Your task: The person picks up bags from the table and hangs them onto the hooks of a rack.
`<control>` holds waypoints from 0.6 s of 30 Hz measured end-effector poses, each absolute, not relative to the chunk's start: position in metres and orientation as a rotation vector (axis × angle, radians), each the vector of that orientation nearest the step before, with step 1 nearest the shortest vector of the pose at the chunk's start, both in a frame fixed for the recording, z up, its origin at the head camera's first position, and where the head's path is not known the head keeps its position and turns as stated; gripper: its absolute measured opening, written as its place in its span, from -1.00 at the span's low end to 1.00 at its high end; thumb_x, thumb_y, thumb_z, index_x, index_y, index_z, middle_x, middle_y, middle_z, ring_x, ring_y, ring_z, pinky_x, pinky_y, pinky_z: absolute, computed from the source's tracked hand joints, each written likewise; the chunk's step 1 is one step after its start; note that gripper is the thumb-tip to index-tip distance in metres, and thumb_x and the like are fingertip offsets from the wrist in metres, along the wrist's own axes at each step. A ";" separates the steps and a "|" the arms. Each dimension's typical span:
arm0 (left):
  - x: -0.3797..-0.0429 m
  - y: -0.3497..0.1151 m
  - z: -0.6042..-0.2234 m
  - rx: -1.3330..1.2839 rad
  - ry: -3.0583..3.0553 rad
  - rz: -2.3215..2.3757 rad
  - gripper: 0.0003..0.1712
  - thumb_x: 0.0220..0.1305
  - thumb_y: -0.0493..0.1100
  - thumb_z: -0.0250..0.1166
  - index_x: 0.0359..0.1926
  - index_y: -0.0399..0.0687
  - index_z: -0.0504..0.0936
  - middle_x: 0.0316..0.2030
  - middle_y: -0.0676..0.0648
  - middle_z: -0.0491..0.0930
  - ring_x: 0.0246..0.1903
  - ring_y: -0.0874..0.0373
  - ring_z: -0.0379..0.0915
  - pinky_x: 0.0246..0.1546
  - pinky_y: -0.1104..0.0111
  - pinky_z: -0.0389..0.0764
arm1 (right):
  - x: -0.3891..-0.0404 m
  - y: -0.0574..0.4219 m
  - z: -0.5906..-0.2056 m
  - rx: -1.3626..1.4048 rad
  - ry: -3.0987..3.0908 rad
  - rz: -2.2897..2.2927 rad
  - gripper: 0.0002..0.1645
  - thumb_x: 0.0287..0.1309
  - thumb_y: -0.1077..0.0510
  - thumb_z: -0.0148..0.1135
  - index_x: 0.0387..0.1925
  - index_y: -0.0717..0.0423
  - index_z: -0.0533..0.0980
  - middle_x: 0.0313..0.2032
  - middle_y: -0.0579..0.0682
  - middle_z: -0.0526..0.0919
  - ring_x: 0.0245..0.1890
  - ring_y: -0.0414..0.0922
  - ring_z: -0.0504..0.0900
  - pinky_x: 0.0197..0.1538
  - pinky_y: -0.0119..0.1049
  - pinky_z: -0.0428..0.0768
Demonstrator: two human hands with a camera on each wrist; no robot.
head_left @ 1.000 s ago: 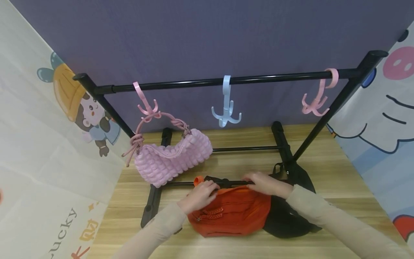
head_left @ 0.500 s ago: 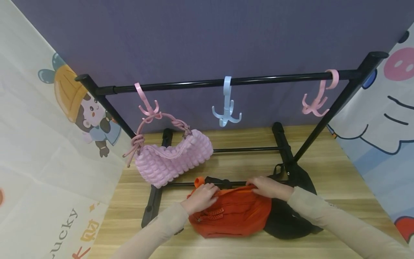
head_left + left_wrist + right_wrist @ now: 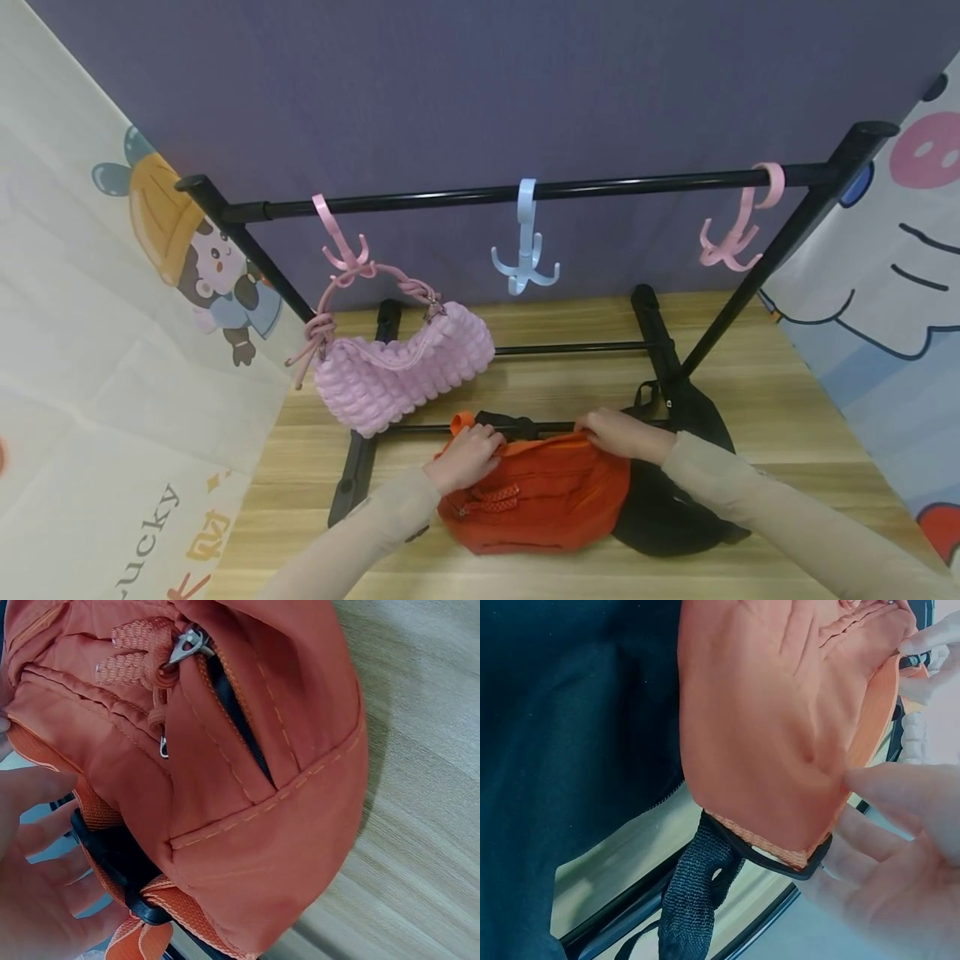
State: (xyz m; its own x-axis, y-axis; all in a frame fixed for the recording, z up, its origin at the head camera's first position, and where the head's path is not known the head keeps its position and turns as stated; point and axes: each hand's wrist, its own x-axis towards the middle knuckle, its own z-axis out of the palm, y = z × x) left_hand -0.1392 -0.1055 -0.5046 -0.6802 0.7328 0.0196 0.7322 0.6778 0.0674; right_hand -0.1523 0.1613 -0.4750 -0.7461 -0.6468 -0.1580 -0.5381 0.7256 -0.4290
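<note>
An orange waist bag (image 3: 540,500) with zips lies on the wood-patterned surface, in front of the rack's low bar. My left hand (image 3: 467,457) holds its top edge near the left end. In the left wrist view the thumb lies in front of the orange webbing (image 3: 97,810) and the other fingers are behind, close to a black buckle (image 3: 120,862). My right hand (image 3: 618,433) pinches the top edge near the right end. The right wrist view has that thumb on the orange fabric (image 3: 780,750), its fingers partly hidden behind, beside a black ring (image 3: 776,862).
A black bag (image 3: 667,512) lies right of the orange one, against the rack's foot. From the black rack bar (image 3: 435,196) hang a pink hook (image 3: 341,237) bearing a lilac puffy handbag (image 3: 401,367), a blue hook (image 3: 527,242) and another pink hook (image 3: 738,221).
My right hand has shifted slightly right and down along the orange bag's top edge, and its fingers have settled on it. The left hand and the bag have barely moved.
</note>
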 end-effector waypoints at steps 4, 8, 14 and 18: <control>-0.139 -0.106 -0.505 1.244 2.864 0.084 -0.78 0.10 -0.06 0.24 -0.24 -0.04 0.55 -0.37 0.01 0.45 -0.38 0.16 0.35 -0.41 0.39 0.36 | -0.153 0.161 -0.474 -0.922 2.656 -0.519 -0.88 -0.02 0.40 0.12 -0.46 0.20 0.56 -0.50 -0.03 0.57 -0.52 -0.22 0.49 -0.46 -0.34 0.47; -0.140 -0.106 -0.506 1.222 2.857 0.039 -0.78 0.11 -0.03 0.23 -0.24 -0.01 0.55 -0.34 0.02 0.46 -0.34 0.15 0.37 -0.36 0.35 0.39 | -0.152 0.162 -0.470 -0.942 2.674 -0.539 -0.87 -0.04 0.42 0.13 -0.47 0.20 0.57 -0.50 -0.02 0.58 -0.53 -0.21 0.49 -0.46 -0.34 0.48; -0.139 -0.105 -0.505 1.195 2.860 0.044 -0.80 0.12 -0.07 0.23 -0.24 -0.02 0.55 -0.35 0.02 0.46 -0.34 0.16 0.36 -0.35 0.34 0.39 | -0.148 0.161 -0.462 -0.950 2.708 -0.535 -0.87 -0.04 0.41 0.14 -0.44 0.22 0.57 -0.46 0.02 0.60 -0.48 -0.15 0.55 -0.43 -0.32 0.50; -0.140 -0.105 -0.504 1.199 2.880 0.069 -0.84 0.13 -0.12 0.20 -0.25 -0.05 0.57 -0.37 0.02 0.45 -0.37 0.17 0.35 -0.39 0.37 0.39 | -0.146 0.161 -0.459 -0.937 2.738 -0.522 -0.87 -0.05 0.40 0.15 -0.43 0.22 0.57 -0.44 0.02 0.61 -0.45 -0.13 0.55 -0.42 -0.30 0.51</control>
